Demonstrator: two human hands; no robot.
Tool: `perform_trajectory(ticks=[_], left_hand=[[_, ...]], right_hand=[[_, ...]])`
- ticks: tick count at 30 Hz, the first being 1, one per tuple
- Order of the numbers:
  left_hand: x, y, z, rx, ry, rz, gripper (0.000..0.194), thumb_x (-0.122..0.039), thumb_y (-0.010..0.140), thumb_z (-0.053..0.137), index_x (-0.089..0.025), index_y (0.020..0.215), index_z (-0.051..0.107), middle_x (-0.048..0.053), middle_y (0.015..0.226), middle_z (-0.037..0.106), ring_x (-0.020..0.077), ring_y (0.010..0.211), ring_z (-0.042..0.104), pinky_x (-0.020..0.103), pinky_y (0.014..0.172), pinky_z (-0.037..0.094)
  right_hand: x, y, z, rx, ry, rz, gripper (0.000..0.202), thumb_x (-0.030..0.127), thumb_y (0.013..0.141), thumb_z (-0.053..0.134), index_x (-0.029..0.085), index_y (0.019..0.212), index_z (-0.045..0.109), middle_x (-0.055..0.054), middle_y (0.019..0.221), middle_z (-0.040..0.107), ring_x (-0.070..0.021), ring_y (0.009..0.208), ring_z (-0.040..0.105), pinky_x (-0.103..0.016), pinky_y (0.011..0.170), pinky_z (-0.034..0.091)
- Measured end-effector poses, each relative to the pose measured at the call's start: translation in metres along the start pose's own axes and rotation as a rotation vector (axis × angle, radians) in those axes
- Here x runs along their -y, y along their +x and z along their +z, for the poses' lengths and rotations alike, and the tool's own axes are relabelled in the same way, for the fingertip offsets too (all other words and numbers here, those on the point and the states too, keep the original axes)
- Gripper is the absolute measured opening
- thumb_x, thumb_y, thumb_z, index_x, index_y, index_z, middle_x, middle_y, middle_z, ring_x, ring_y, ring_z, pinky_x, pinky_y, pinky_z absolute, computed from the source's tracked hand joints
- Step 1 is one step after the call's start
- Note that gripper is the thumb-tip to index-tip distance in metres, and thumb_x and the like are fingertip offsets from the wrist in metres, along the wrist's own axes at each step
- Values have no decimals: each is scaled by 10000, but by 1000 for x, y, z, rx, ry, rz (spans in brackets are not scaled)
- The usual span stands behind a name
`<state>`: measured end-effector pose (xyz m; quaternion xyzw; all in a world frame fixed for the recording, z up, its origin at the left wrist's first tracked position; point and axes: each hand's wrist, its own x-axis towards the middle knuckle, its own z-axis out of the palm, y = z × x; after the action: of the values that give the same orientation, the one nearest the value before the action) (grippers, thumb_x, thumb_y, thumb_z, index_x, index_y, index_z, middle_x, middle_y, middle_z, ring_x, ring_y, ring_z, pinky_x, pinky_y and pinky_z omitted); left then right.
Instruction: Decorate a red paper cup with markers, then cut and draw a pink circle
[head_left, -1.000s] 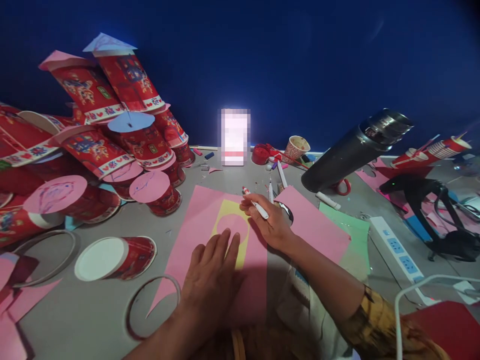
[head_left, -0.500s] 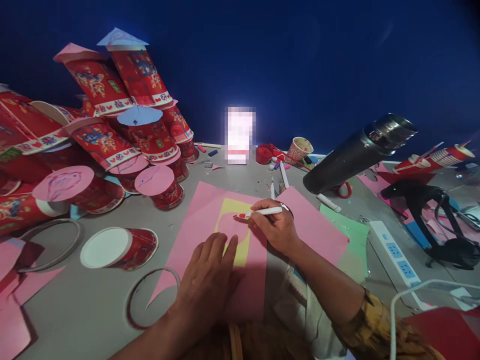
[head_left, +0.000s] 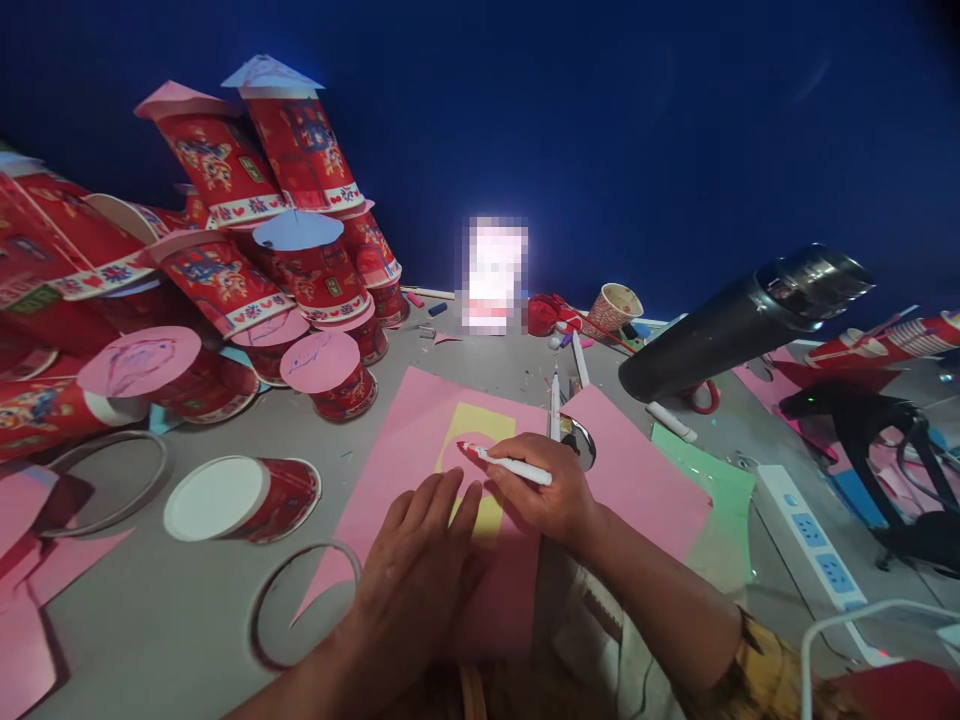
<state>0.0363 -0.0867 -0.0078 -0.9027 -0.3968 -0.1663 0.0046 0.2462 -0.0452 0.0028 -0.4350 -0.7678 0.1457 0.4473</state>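
Observation:
In my right hand (head_left: pixel 551 490) is a white marker (head_left: pixel 521 466) with a red tip, its point at the upper edge of a round pink area on a yellow piece of paper (head_left: pixel 484 418). Whether that round area is a hole in the yellow paper or a disc on it, I cannot tell. The yellow paper lies on a large pink sheet (head_left: pixel 409 420). My left hand (head_left: pixel 424 550) rests flat across both papers, fingers stretched out, palm down. Under my right wrist, a second pink sheet (head_left: pixel 637 470) partly shows.
Red paper cups (head_left: pixel 292 150) with paper tops are stacked at the left. Nearer lie a cup (head_left: pixel 292 500) on its side and a grey ring (head_left: pixel 259 610). A black flask (head_left: pixel 720 330), a power strip (head_left: pixel 810 550) and a black stand (head_left: pixel 847 420) occupy the right. A lit, blurred screen (head_left: pixel 495 275) stands behind.
The marker tip has moved a little left along the round edge, and my right hand has tilted with it. My left hand stays flat. The whole view has shifted slightly.

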Motion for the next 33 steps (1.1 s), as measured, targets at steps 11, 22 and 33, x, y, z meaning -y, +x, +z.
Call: perform_trajectory(ticks=[11, 22, 33], left_hand=[[-1, 5, -3, 72, 1, -33, 459, -339, 974, 677, -131, 1380, 629, 223, 1477, 647, 362, 1228, 629, 474, 931, 524], [-3, 8, -7, 150, -22, -82, 481, -303, 973, 677, -155, 1426, 610, 190, 1507, 624, 343, 1255, 604, 472, 967, 508], [-3, 6, -5, 187, -1, -92, 512, -269, 938, 707, -168, 1432, 626, 183, 1534, 620, 346, 1288, 615, 473, 983, 516]], right_hand=[[2, 3, 1, 24, -58, -103, 103, 239, 1036, 645, 220, 1077, 738, -51, 902, 838, -188, 775, 787, -307, 722, 599], [3, 2, 2, 66, -68, -93, 113, 268, 1043, 644, 224, 1073, 743, -46, 904, 843, -191, 786, 791, -309, 727, 597], [1, 2, 3, 70, -63, -102, 106, 270, 1053, 635, 225, 1086, 724, -46, 945, 846, -186, 795, 788, -311, 740, 583]])
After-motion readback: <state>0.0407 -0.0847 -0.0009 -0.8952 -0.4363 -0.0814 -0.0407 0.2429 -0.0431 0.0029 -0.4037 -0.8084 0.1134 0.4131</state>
